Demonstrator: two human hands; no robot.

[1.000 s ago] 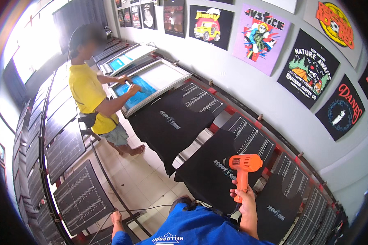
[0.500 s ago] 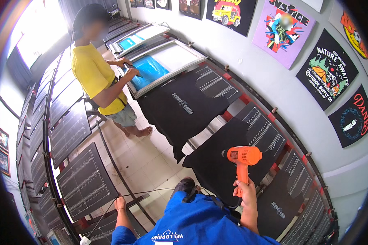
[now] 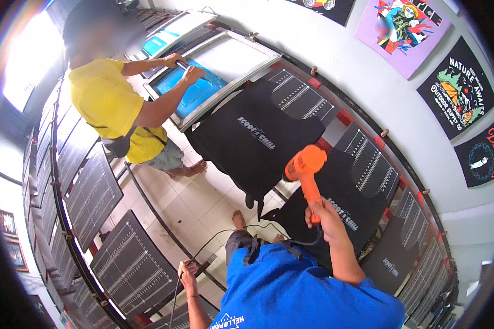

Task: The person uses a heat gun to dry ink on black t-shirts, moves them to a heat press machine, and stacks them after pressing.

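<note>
1. White wall point(image 3: 362, 90) runs along the right side, with bright pictures up on it.
2. Dark boards point(image 3: 370, 170) make a long surface below it, and more boards point(image 3: 133, 263) line the left side.
3. Pale tiled floor point(image 3: 208, 197) makes an open path between the two rows. A person in yellow point(image 3: 107, 104) stands in it, working over a white-edged frame point(image 3: 233, 55).
4. Two black shirts lie on the right boards: a far shirt point(image 3: 241, 148) and a near shirt point(image 3: 346, 189). The far one's ragged edge hangs over the path.
5. The right grip point(image 3: 326, 219) is wrapped around the handle of an orange heat gun point(image 3: 308, 164). The gun is up in the air, its nose pointing left, near the far shirt's edge.
6. The left grip point(image 3: 187, 274) curls around a black cord point(image 3: 230, 228), low over the path, near the left boards.
</note>
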